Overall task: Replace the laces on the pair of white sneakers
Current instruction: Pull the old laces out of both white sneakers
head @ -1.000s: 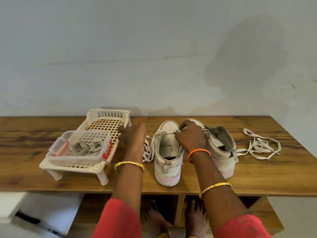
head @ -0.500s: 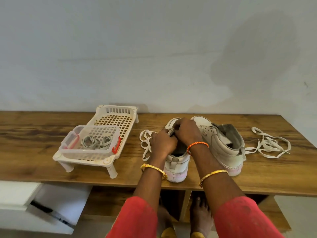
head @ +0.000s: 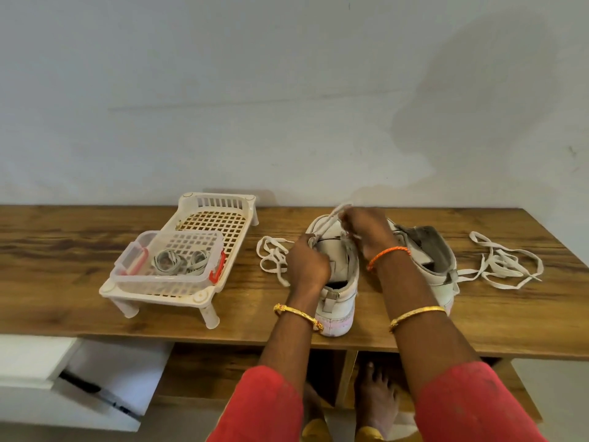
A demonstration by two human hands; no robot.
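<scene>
**A:** From your head camera, where does the lace sit against your hands?

**B:** The left sneaker [head: 338,275] stands on the surface [head: 63,247] heel toward you, toe toward the wall, so its long axis runs straight away from you. Your left hand [head: 307,266] is curled at its left side, near the eyelets, pinching the lace [head: 325,226]. Your right hand [head: 366,228] is farther out, over the toe end, fingers closed on the same lace and holding a loop of it up above the shoe. The lace runs up and away from your left hand to your right.

**A:** So which hand leads?

**B:** I judge the right one: it has the raised end, and drawing it away along the shoe's length should slide the lace through. The left hand is nearer to you and steadies things.

**A:** And around it?

**B:** The slack of that lace lies in loops on the surface just left of the shoe. The second sneaker [head: 427,260] stands just beside your right wrist, with no lace that I can see, and a loose lace [head: 503,266] lies to its right. Well to the left, a clear box [head: 165,266] holding coiled laces [head: 178,261] sits in a white rack [head: 220,205].

**A:** Anything in the way?

**B:** Only the second sneaker, close to your right forearm; the slack could snag too.
</scene>
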